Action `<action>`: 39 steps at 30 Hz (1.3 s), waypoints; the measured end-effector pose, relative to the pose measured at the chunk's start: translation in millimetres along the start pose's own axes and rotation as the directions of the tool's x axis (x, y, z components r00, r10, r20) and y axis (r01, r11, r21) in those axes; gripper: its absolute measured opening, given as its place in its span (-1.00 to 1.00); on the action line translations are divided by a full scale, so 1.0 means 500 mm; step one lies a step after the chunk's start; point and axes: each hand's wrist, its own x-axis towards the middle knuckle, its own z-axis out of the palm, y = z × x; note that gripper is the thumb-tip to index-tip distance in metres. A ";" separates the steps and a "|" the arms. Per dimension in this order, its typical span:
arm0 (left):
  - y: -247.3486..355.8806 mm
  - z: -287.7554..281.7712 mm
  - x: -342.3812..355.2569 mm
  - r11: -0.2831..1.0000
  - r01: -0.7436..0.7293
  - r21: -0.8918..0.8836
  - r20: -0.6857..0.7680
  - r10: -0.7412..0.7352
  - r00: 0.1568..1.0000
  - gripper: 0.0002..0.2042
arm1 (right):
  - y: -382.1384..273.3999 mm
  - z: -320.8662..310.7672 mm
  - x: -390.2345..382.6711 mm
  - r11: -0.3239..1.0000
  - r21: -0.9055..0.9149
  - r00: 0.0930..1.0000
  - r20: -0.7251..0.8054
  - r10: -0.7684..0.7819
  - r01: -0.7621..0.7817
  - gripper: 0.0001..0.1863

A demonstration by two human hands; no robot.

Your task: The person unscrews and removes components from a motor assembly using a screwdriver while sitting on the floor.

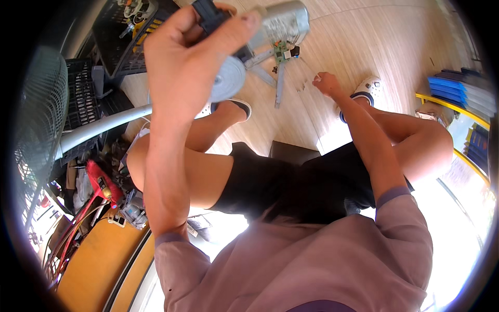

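Observation:
My left hand (192,49) is raised at the upper left, its fingers wrapped round a dark device with a black block (209,14). At its right side shows a silver cylindrical body (286,21); how the parts join is hidden by the hand and blur. My right hand (326,84) is low over the floor, fingers drawn together; whatever they may hold is too small to make out. Beside it lie a few tiny screw-like bits (301,88). A small green circuit board (281,52) and flat grey metal strips (279,86) lie beyond, partly under the silver body.
A fan (44,104) stands at left, its pale pole (106,125) reaching toward my left arm. Near that wrist shows a round grey disc (228,78). Black plastic crates (112,57) fill the far left. Blue boxes (447,91) sit on a yellow-edged shelf (455,107) at right.

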 end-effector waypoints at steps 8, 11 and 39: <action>-0.003 0.050 0.003 0.987 0.152 -0.047 0.188 -0.140 0.972 -0.67 | -0.010 0.074 0.031 0.970 -0.220 0.987 0.143 -0.074 0.105 -0.70; -0.010 0.057 0.003 0.986 0.161 -0.034 0.230 -0.150 0.962 -0.65 | 0.003 0.096 0.024 0.939 -0.193 0.947 -0.093 -0.306 0.285 -0.74; 0.056 0.089 -0.018 0.915 -0.022 -0.404 0.498 0.240 0.833 -0.50 | -0.206 -0.563 -0.120 0.946 0.152 0.896 -0.393 -0.209 0.288 -0.73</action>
